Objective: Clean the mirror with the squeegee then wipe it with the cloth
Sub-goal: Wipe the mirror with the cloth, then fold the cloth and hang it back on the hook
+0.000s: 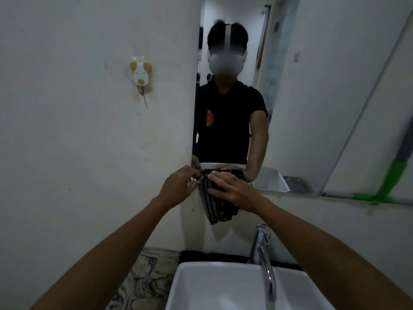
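Observation:
A dark striped cloth [218, 209] hangs against the wall at the mirror's lower left corner. My right hand [232, 189] lies flat on the cloth's top, pressing it to the bottom edge of the mirror [290, 97]. My left hand [178, 186] pinches the cloth's upper left corner with its fingertips. The green squeegee [388, 186] leans at the far right, its blade resting on the ledge below the mirror and its grey handle rising up out of view.
A white basin [223, 287] with a chrome tap [263, 253] sits directly below my arms. A marbled counter [143, 276] lies to its left. A dog-shaped hook [140, 74] is stuck on the left wall. The mirror reflects a person in a black shirt.

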